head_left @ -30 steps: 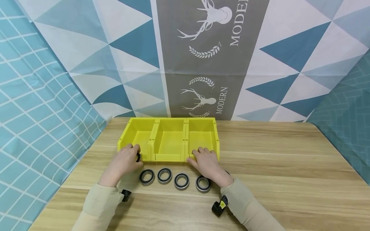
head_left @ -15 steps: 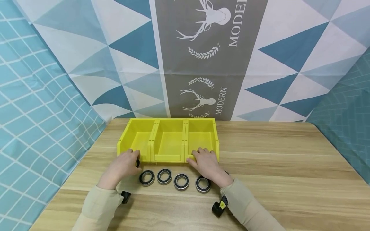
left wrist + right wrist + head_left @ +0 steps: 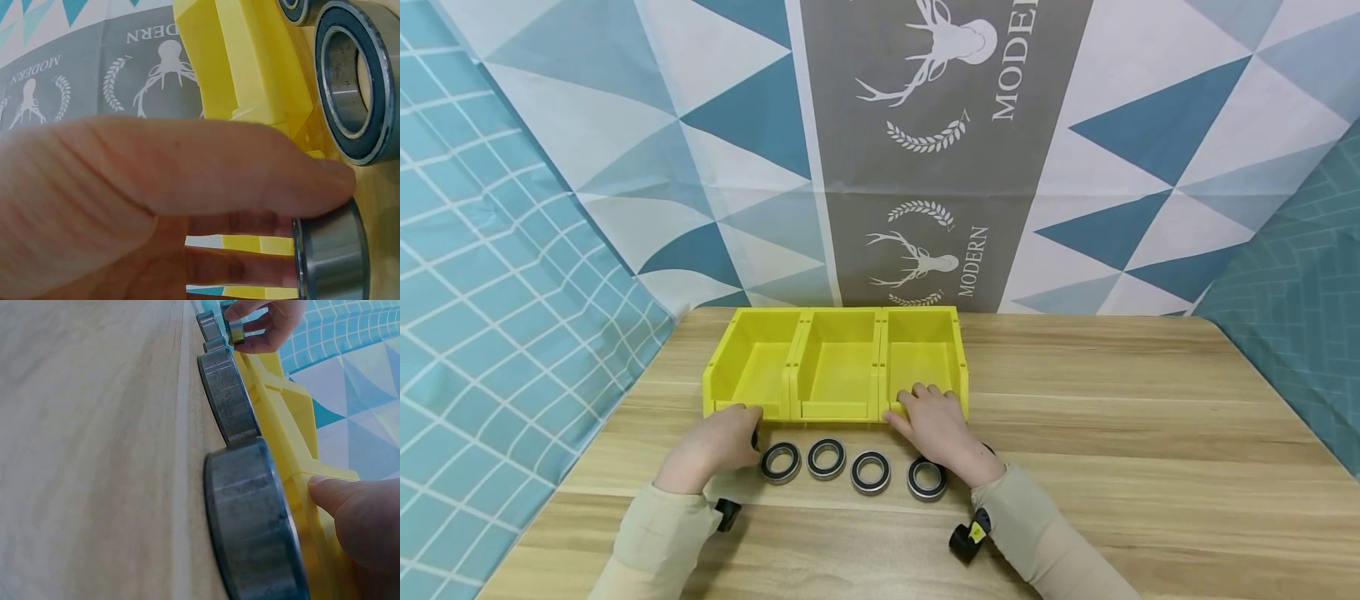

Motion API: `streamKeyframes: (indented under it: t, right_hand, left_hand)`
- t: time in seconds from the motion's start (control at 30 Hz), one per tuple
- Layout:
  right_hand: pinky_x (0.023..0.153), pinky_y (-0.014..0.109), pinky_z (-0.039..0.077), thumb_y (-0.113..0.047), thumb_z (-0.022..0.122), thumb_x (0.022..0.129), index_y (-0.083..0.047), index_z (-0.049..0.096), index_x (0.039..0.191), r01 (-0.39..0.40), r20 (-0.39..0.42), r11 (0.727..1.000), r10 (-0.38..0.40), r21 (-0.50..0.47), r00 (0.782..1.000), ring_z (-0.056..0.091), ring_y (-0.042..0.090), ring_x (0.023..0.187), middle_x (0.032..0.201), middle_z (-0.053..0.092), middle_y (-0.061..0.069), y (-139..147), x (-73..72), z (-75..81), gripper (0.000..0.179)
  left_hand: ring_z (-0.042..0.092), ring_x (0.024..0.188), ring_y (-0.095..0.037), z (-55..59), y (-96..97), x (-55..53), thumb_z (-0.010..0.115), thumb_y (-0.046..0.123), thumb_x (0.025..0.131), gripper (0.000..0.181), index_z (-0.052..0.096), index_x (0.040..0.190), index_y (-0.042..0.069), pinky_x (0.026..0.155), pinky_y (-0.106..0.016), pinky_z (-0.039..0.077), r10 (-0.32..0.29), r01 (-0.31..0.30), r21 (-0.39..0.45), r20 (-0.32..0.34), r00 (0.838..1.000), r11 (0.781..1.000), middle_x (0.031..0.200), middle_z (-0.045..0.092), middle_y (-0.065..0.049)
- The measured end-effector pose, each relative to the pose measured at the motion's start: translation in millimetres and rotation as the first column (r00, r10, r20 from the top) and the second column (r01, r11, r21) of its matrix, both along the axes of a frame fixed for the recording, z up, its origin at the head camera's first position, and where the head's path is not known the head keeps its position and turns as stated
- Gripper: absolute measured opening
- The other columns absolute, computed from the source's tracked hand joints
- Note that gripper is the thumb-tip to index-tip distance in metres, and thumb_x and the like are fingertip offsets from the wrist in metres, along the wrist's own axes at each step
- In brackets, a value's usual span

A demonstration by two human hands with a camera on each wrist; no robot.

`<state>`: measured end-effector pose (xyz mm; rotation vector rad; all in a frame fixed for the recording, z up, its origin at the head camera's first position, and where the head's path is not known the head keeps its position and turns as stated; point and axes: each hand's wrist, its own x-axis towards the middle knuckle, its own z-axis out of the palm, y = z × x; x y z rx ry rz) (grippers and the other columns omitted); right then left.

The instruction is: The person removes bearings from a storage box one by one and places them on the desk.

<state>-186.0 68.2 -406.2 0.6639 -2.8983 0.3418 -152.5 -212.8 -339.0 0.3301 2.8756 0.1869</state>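
Note:
My left hand (image 3: pixel 711 446) pinches a ball bearing (image 3: pixel 334 250) with a black seal and steel rim, thumb on one side and fingers on the other. The hand is low, just in front of the left yellow bin (image 3: pixel 722 406) and beside the leftmost bearing (image 3: pixel 781 480) of a row on the table. My right hand (image 3: pixel 940 429) grips the front lip of the right yellow bin (image 3: pixel 921 354), fingers over the edge and thumb (image 3: pixel 328 490) against the lip. Under its wrist lies the rightmost fully visible bearing (image 3: pixel 927 497).
Between the hands lie two more bearings, one (image 3: pixel 827 475) farther back and one (image 3: pixel 871 490) nearer. A middle yellow bin (image 3: pixel 838 375) joins the outer two. A dark edge (image 3: pixel 989 448) peeks out behind the right wrist. Patterned cloth (image 3: pixel 925 183) hangs behind the wooden table (image 3: pixel 1112 433).
My left hand has come down and back from the left bin's front lip, still pinching the bearing, which is now more hidden in the head view. My right hand stays in place.

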Motion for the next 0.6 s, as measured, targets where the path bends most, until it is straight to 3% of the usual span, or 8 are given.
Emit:
streamKeyframes:
  t: [0.6]
  right_hand:
    - [0.069, 0.040, 0.040, -0.050, 0.042, 0.091, -0.012, 0.060, 0.107, 0.001, -0.004, 1.000, -0.001, -0.004, 1.000, 0.053, 0.022, 0.085, 0.095, 0.058, 0.005, 0.5, 0.5, -0.2, 0.045]
  left_hand:
    - [0.048, 0.067, -0.020, -10.8, -2.3, -2.6, 0.066, -0.002, 0.060, 0.028, 0.055, 0.085, 0.003, 0.062, -0.036, 0.044, 0.022, -0.021, -0.010, 0.066, 0.998, 1.000, 0.074, 0.054, -0.008]
